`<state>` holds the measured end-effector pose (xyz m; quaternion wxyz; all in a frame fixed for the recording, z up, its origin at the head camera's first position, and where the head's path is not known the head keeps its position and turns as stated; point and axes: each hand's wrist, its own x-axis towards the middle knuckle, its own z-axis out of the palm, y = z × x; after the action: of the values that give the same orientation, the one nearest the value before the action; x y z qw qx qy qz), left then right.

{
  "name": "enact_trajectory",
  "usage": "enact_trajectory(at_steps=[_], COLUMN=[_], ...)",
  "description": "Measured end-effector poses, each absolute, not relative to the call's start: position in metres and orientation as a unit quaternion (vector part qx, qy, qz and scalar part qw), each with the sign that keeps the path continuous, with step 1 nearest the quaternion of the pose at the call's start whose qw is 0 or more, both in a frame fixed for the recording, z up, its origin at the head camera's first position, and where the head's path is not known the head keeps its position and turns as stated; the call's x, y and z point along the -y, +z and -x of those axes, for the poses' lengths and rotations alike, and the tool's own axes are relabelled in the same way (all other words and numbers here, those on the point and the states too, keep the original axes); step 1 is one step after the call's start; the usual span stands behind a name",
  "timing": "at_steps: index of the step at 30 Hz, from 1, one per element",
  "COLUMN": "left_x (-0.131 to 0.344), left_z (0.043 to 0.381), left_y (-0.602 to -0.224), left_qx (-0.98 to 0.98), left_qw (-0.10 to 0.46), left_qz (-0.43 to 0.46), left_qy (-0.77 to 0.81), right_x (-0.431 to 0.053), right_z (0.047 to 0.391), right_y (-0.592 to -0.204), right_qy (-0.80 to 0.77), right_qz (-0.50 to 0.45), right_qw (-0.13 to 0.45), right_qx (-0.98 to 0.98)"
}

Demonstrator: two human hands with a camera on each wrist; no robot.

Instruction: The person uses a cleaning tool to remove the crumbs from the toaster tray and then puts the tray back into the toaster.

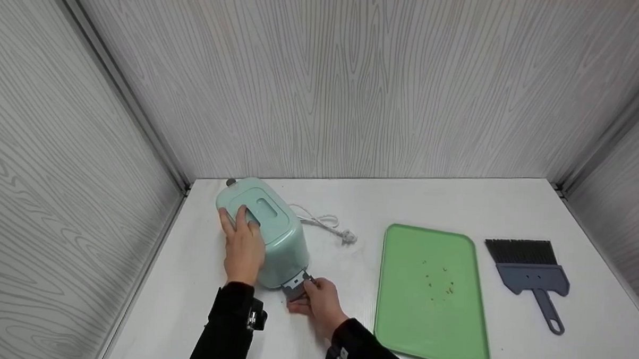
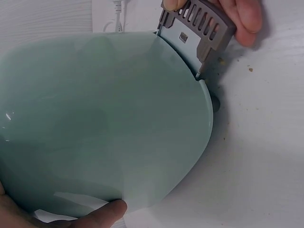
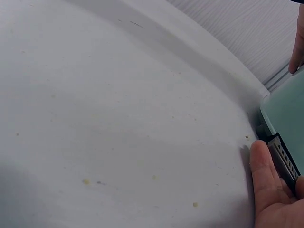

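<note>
A mint-green toaster (image 1: 287,253) sits at the left of the white table, its slotted top facing the head camera. My left hand (image 1: 244,251) rests on it, fingers spread across the slotted face. In the left wrist view the toaster's glossy wall (image 2: 104,118) fills the middle, with a fingertip (image 2: 116,209) at its lower edge. From the near end sticks out a grey crumb tray (image 2: 197,35) with a slotted handle. My right hand (image 1: 320,302) pinches that handle, thumb on its upper side; other fingers (image 3: 266,175) extend beside it in the right wrist view.
A green serving tray (image 1: 420,332) with several crumbs (image 1: 450,290) lies right of the toaster. Farther right is a grey brush (image 1: 531,277) with black bristles. The white cord and plug (image 1: 348,237) lie behind the toaster. Loose crumbs (image 3: 86,181) dot the table; walls enclose it.
</note>
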<state>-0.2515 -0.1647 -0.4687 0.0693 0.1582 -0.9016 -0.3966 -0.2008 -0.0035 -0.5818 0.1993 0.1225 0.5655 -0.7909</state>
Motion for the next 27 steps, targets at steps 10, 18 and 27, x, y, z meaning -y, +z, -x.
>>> enact_trajectory(at_steps=[10,18,27], left_x=[0.1648,0.1658,0.1651], left_z=[0.2528,0.2515,0.2511], left_y=[-0.4693,-0.4689,-0.4681], left_qx=[0.902,0.904,0.904], left_qw=[0.068,0.081,0.083], left_qz=[-0.16,-0.153,-0.153], left_qy=[-0.395,-0.391,-0.39], right_x=[0.005,0.0049,0.0068], right_z=[0.2045,0.205,0.2098], right_y=[-0.5824,-0.5823,-0.5826], right_qy=[-0.787,-0.786,-0.787], right_qz=[-0.125,-0.111,-0.108], right_qw=[0.205,0.21,0.213], right_qx=[-0.569,-0.571,-0.568])
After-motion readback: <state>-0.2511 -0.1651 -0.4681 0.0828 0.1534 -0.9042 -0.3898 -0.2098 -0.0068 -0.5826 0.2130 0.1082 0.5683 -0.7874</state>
